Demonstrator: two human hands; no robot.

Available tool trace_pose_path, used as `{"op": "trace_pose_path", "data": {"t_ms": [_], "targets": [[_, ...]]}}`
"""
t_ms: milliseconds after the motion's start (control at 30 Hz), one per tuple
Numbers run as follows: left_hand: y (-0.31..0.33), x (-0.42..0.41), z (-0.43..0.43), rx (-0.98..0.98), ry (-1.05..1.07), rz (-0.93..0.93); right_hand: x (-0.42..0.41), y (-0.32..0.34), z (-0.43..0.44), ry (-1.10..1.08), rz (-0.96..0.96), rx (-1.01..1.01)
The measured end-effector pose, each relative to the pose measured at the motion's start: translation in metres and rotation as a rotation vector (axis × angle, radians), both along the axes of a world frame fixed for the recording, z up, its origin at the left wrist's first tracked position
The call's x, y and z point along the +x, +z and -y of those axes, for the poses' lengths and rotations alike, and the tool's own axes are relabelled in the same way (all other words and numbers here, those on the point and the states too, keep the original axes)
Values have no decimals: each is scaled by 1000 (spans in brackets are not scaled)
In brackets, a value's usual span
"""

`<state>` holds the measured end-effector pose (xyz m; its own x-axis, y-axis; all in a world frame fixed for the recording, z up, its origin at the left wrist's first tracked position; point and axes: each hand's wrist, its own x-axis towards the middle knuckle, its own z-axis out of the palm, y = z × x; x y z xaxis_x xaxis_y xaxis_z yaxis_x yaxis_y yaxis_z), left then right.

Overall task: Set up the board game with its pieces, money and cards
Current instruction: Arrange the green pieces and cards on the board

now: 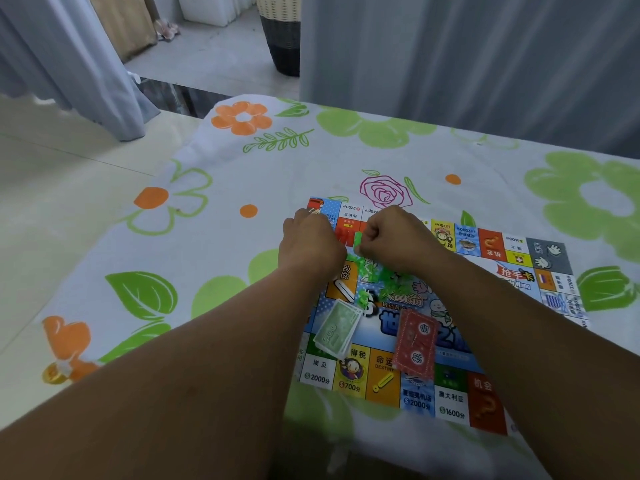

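Forearms are stretched over the board (450,398), where banknotes (337,327) and red cards (415,341) are laid near-side. At its far-left, a green piece (358,241) is pinched by the curled right hand (398,240). The left hand (311,247) is curled alongside, its hold untellable. Gentle separation is advised.

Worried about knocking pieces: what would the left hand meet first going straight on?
Way looks free: beyond the left hand and the board's far corner lies only tablecloth, though depth is unclear.

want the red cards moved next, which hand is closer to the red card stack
Right. The right hand is over the board almost straight beyond the red card stack, pinching a green piece; the left hand is beyond it and further left.
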<state>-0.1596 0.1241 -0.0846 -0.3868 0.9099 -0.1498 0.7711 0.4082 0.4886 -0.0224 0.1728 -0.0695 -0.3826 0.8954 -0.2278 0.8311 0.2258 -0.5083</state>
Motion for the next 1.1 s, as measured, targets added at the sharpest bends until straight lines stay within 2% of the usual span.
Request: {"op": "trace_pose_path", "data": {"t_ms": [433,567,667,1100], "targets": [[1,0,0,-5,1,14,6,3,-9,39,-16,0],[1,0,0,-4,7,14,11,17,-9,141,-73,-103],[1,0,-1,-4,11,9,8,18,-4,221,-48,-138],[0,0,-1,-4,3,5,15,12,-4,281,48,-128]]}}
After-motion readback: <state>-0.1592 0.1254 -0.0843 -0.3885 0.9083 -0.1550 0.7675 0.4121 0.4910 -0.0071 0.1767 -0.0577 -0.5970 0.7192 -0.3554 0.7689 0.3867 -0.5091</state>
